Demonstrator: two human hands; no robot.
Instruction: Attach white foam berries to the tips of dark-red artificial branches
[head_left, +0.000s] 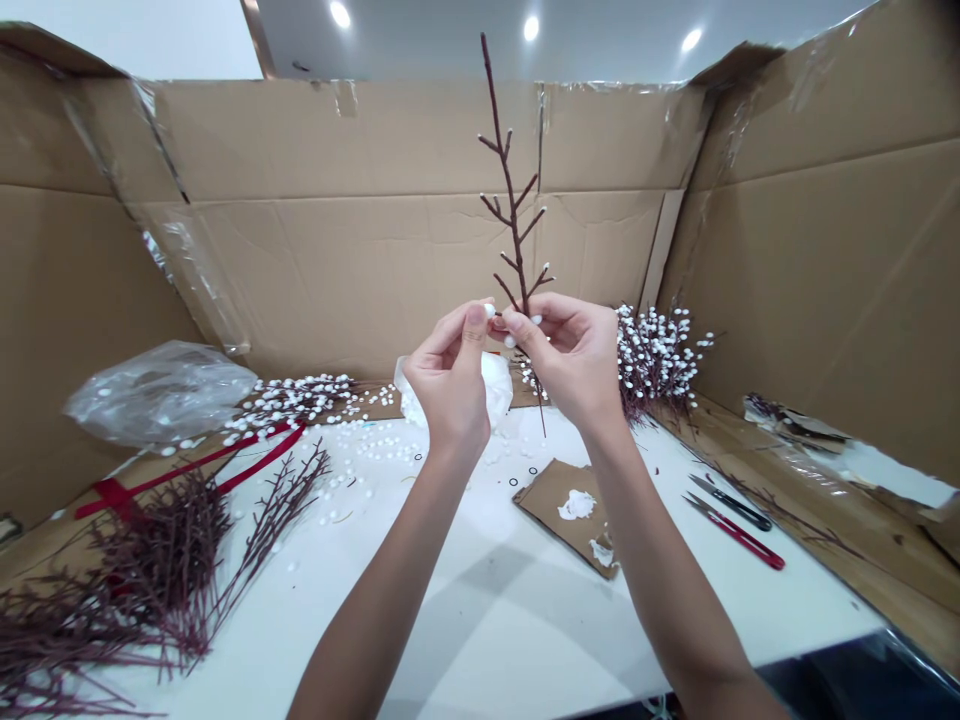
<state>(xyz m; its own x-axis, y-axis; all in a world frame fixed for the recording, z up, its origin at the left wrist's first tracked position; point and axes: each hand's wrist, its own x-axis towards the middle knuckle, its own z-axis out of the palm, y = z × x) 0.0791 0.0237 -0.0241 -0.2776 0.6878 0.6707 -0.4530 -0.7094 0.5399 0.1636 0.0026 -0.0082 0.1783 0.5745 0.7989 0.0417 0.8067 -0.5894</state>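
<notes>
Gripping branch point(513, 215), right hand point(574, 355) hides its stem; left hand point(450, 375) pinches bead point(489, 311).

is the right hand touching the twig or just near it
Touching. The head view shows the right hand pinching the twig at its stem, which stands upright above it; the left hand pinches a bead.

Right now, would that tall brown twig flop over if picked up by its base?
Probably stiff: the twig stands straight above the right hand. Likely light, since fingertips alone hold it. Its thin side shoots may bend easily.
</notes>
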